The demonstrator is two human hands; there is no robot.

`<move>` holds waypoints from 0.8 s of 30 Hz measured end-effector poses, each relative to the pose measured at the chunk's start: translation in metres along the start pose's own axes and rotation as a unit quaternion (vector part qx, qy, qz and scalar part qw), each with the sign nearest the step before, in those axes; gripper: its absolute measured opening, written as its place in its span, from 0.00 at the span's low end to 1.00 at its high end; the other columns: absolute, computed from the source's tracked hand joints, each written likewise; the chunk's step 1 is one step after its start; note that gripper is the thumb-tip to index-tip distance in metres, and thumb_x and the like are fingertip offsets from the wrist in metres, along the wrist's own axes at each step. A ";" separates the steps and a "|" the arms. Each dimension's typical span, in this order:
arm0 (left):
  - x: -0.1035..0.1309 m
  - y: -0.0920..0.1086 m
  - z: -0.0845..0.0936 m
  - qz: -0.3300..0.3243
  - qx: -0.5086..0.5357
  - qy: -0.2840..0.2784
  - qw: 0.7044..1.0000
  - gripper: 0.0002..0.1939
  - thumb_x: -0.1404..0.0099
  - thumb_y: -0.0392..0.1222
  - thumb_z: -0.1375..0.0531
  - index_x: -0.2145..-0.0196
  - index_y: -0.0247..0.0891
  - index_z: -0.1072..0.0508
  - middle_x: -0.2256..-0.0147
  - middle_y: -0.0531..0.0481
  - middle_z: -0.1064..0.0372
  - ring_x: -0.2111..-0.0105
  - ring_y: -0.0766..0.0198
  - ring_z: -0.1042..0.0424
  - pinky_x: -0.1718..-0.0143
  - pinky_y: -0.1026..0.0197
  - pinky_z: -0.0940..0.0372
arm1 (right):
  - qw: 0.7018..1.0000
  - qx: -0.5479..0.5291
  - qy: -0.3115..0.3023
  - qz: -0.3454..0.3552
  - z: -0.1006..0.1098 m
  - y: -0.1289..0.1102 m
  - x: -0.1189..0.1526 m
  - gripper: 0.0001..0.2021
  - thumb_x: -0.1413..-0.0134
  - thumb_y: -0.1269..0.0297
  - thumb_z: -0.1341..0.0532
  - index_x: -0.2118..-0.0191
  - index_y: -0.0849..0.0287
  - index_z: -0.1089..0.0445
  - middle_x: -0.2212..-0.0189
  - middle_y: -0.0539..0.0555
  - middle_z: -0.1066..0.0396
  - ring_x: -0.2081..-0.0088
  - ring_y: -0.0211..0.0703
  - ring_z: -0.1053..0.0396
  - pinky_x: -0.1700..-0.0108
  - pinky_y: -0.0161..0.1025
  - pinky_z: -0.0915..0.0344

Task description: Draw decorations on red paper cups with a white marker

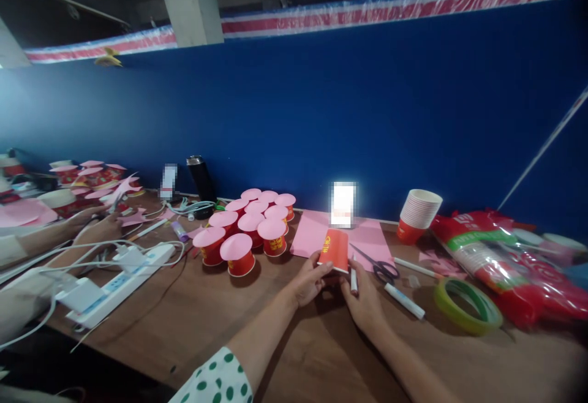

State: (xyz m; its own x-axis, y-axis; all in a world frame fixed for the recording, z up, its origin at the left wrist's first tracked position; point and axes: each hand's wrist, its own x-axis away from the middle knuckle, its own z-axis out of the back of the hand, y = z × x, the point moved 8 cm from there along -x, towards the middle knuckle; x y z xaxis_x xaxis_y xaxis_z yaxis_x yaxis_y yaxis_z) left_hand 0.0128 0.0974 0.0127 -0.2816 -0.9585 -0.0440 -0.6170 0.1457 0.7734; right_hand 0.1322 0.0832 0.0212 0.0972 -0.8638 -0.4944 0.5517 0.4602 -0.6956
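A red paper cup [334, 250] with yellow lettering is tilted between my hands. My left hand [310, 280] has its fingers closed on the cup's left side and lower edge. In my right hand [365, 302] a white tube [353, 279] stands upright, held by the fingers close to the cup's right side. Just beyond the cup lies pink paper [372, 231], with dark-handled scissors [383, 268] across its right edge. To the left stand several red cups topped with pink paper discs [236, 246].
A stack of white-rimmed cups [419, 213], a glue tube [404, 301], yellow-green tape [468, 306] and red plastic packages [500, 256] sit at right. Left are a power strip [122, 283], a black bottle [201, 179] and another person's hands [98, 231]. A glowing phone [342, 204] leans at the back.
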 end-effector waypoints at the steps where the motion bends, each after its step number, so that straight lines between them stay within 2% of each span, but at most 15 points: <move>1: 0.000 0.000 0.000 0.001 0.000 0.001 1.000 0.25 0.46 0.41 0.34 0.52 0.38 0.37 0.59 0.43 0.28 0.59 0.56 0.27 0.60 0.55 0.32 | 1.000 0.002 0.001 0.000 0.000 0.000 0.000 0.19 0.44 0.62 0.48 0.48 0.60 0.41 0.53 0.60 0.32 0.53 0.48 0.32 0.54 0.46 0.32; 8: -0.001 -0.003 0.001 0.005 0.014 -0.004 1.000 0.20 0.47 0.40 0.34 0.58 0.38 0.35 0.58 0.43 0.29 0.59 0.57 0.27 0.58 0.53 0.33 | 1.000 0.000 0.002 0.001 -0.002 0.002 0.000 0.19 0.45 0.62 0.48 0.48 0.60 0.41 0.53 0.60 0.32 0.53 0.48 0.32 0.53 0.47 0.33; 24: 0.000 -0.003 -0.002 0.009 0.003 -0.007 1.000 0.24 0.47 0.41 0.34 0.54 0.37 0.36 0.58 0.42 0.29 0.58 0.55 0.28 0.57 0.53 0.33 | 0.999 -0.021 -0.005 -0.030 0.000 0.002 0.001 0.18 0.45 0.61 0.48 0.49 0.59 0.41 0.55 0.59 0.31 0.56 0.48 0.30 0.58 0.45 0.31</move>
State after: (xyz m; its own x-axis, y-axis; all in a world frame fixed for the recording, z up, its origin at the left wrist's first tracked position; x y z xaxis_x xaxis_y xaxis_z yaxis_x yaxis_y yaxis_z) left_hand 0.0160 0.0967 0.0113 -0.3039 -0.9519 -0.0390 -0.6158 0.1650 0.7704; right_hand 0.1336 0.0836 0.0193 0.0742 -0.8918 -0.4463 0.5216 0.4162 -0.7448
